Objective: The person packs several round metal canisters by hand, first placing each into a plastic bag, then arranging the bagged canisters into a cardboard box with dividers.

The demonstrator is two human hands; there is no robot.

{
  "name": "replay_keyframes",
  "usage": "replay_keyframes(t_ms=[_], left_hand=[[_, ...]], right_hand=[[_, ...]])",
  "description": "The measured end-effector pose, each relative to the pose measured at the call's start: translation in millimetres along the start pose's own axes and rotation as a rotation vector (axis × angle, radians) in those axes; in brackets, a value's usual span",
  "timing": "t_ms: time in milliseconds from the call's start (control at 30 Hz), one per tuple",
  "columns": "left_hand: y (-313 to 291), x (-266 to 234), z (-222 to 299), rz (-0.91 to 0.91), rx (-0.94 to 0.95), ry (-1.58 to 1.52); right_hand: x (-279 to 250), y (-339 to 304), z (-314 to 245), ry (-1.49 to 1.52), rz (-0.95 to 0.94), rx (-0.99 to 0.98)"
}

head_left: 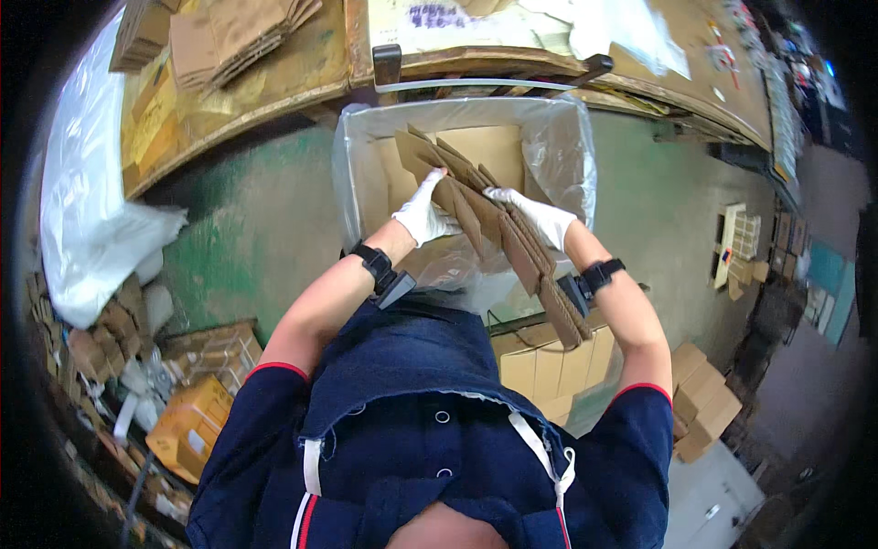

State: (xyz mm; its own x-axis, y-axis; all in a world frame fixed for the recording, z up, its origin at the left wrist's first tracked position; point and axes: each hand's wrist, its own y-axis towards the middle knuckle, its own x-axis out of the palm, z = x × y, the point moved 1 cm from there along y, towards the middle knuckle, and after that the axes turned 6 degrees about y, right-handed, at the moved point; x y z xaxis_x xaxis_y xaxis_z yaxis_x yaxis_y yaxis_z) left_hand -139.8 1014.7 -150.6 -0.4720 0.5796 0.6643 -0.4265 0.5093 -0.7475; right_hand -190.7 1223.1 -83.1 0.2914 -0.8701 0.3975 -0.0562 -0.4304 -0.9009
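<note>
In both hands I hold a bundle of folded corrugated cardboard pieces (pixel 526 249), tilted over a large plastic-lined box (pixel 556 119). My left hand (pixel 425 212), in a white glove, is closed on the bundle's left-hand panels, with the thumb on top. My right hand (pixel 541 220), also gloved in white, grips the stack from its right side. Some panels fan apart between the hands, and the lower end of the bundle points toward my right forearm. The bundle hides part of the box's brown interior.
Beyond the box stands a wooden workbench (pixel 265 114) with a stack of flat cardboard (pixel 233 41). Clear plastic sheeting (pixel 91 210) hangs at the left. Cartons (pixel 558 366) lie near my right side, another carton (pixel 704 403) farther right, and an orange-brown box (pixel 190 425) lower left.
</note>
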Motion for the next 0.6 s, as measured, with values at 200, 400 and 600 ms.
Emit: replay_keyframes(t_ms=[200, 400, 600], left_hand=[[54, -73, -14, 0.040, 0.131, -0.208], [45, -123, -14, 0.478, 0.078, 0.205], [47, -7, -11, 0.717, 1.225, 1.983]], right_hand=[[-161, 111, -18, -0.269, -0.203, -0.380], [-176, 167, -83, -0.775, 0.116, -0.229], [-253, 218, -61, -1.019, 0.586, -0.295]])
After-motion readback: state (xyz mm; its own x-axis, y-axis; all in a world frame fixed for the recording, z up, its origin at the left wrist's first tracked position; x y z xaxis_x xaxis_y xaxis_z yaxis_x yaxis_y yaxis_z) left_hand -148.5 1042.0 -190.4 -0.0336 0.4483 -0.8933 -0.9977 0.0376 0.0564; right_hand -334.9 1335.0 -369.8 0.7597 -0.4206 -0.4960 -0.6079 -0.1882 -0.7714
